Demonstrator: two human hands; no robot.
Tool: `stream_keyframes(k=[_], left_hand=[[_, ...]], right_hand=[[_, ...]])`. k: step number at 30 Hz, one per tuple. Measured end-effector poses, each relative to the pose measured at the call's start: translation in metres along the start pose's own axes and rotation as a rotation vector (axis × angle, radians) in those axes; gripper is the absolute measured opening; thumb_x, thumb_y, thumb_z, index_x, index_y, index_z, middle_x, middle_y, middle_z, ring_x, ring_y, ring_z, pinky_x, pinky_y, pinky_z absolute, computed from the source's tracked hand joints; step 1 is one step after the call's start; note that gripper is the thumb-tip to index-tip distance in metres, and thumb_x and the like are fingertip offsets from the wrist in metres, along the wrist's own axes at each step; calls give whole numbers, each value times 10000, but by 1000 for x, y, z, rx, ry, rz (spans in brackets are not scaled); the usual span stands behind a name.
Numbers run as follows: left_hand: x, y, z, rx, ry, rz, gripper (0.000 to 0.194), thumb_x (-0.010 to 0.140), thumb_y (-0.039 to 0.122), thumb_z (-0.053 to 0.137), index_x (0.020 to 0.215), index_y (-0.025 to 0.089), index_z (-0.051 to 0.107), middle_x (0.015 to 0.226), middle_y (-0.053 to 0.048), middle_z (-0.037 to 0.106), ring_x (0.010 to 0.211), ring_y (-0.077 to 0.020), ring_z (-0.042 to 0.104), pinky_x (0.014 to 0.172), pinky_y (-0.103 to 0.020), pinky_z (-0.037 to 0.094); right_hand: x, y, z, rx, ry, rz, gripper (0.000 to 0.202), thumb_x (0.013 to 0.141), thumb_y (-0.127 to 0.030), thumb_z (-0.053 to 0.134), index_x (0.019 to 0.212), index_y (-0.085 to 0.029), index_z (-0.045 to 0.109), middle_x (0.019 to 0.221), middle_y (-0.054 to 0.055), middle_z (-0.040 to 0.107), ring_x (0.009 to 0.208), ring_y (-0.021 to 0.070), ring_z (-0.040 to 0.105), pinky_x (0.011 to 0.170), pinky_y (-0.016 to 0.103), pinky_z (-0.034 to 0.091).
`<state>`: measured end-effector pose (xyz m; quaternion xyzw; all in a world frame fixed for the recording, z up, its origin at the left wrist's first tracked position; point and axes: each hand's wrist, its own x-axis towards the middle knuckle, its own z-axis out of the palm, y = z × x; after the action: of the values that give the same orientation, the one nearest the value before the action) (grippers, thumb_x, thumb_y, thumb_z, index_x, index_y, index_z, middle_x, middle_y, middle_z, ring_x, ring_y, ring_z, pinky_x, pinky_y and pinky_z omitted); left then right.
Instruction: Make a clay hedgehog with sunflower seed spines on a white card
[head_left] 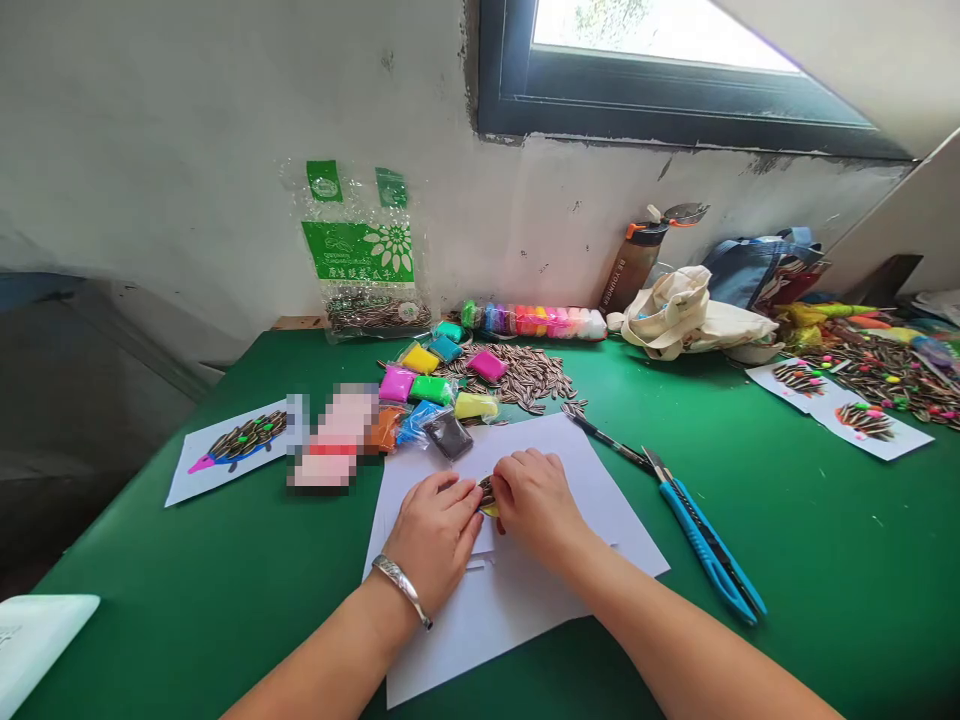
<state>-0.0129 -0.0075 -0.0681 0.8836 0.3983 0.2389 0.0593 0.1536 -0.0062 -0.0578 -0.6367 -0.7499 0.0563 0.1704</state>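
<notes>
On a stack of white paper (442, 660) lies a small piece of yellow clay (491, 510) set with striped sunflower seeds (486, 492), partly covered by my fingers. My left hand (439, 525), with a silver bangle on its wrist, rests on the paper with fingers stretched out, their tips touching the piece's left side. From the right, my right hand (536, 500) bends over the piece with fingers curled and pinched together. What its fingertips hold is hidden. Beyond the hands are several packets of coloured clay, among them a black packet (448, 436), and a pile of sunflower seeds (525, 375).
A blue utility knife (705, 540) and a pen (607, 438) lie right of the paper. A seed-covered hedgehog picture (240, 440) is at left. Along the wall stand a seed bag (364, 260), a bottle (634, 265) and a cloth bag (675, 310). More seed pictures (862, 425) lie right.
</notes>
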Motion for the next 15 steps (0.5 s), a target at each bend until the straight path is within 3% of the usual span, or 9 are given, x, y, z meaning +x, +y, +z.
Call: stream_keyframes(k=[8, 15], left_hand=[[-1, 1, 0, -8, 10, -2, 280, 852, 196, 502, 1085, 173, 655, 1068, -68, 685, 1032, -281, 554, 867, -487, 504], [0, 2, -1, -27, 8, -20, 280, 846, 194, 505, 1083, 178, 654, 1072, -69, 683, 1040, -284, 557, 875, -489, 497]], right_hand=[[3, 24, -16, 97, -8, 18, 170, 861, -208, 524, 756, -217, 657, 735, 9, 624, 763, 152, 504, 659, 284, 224], [0, 21, -7, 85, -64, -65, 157, 828, -206, 566, 704, -225, 661, 694, -2, 621, 729, 146, 486, 644, 286, 216]])
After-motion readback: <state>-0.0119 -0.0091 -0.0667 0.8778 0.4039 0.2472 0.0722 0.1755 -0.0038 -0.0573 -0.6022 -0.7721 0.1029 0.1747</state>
